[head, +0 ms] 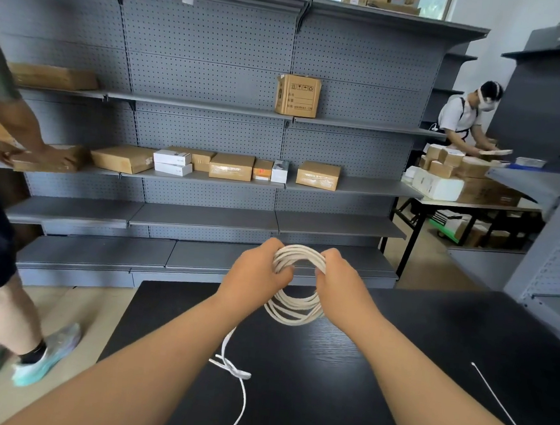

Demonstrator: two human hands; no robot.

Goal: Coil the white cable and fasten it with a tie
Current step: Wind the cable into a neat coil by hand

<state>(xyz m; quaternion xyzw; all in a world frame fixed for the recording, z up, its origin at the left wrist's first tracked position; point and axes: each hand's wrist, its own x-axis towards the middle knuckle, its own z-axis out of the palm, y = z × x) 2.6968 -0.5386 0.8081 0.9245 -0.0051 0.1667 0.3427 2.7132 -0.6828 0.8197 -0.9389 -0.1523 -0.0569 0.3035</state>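
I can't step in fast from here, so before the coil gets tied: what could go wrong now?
1. The loose tail lies tangled on the table; pulling it in as it is could snag it or wind a knot into the coil.
2. The left hand and the right hand both grip the coil, and the tie lies apart at the right. Letting go with one hand to reach it may let the loops spring open.

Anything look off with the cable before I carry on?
One thing: the loose tail of the white cable crosses over itself in a small tangle on the black table, below the coil held by the left hand and right hand. The tie lies straight, untouched, to the right.
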